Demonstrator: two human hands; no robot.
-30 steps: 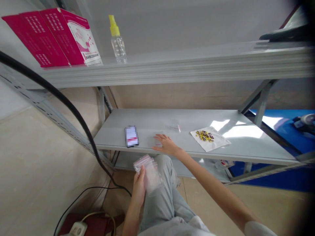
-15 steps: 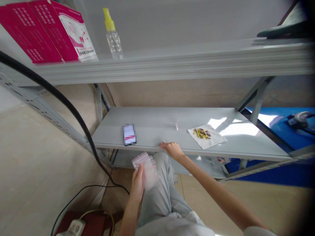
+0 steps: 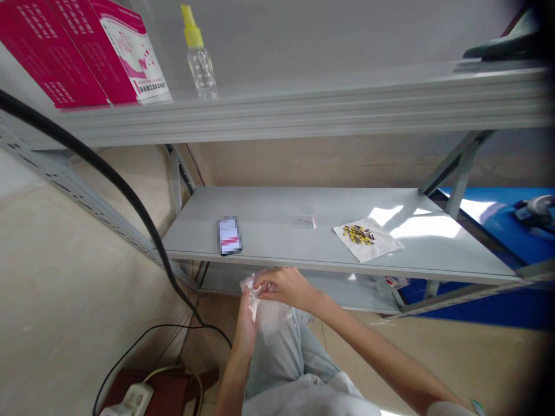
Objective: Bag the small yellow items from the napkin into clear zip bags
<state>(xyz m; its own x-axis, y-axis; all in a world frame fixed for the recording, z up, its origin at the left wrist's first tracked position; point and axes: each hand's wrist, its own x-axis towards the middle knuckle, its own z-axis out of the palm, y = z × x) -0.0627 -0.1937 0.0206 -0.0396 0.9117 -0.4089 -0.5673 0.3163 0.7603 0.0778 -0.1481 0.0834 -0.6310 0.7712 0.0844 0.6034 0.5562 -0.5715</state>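
**Head view: both hands on the zip bags, below the shelf edge**

Head cam shows our right hand (image 3: 284, 284) w/ fingers (image 3: 264, 284) pinched together on the top edge of the clear zip bags (image 3: 266, 309). Our left hand (image 3: 247, 323) is closed round the same bunch from the left side, thumb up along the plastic. Bags sit over our lap, just below the front lip of the lower shelf (image 3: 303, 254), not touching it.

To do this well, we judge: hold the bunch steady w/ the left, let the right fingertips work only the top edge so one layer peels off, not several. Thin film, slippery; a light pinch near the seal should beat a hard squeeze lower down.

Bags look clear, limp, crumpled at the top, w/ a faint pale strip near the mouth. Can't tell how many are in the bunch, or whether anything is inside.

Further out, on the shelf: a phone (image 3: 229, 236) at left, a small clear bag (image 3: 307, 220) mid-shelf, a white sheet w/ small yellow and dark parts (image 3: 359, 234) to the right. On the upper shelf stand pink boxes (image 3: 93, 49) and a spray bottle (image 3: 198, 55). A black cable (image 3: 130, 202) runs down at left.
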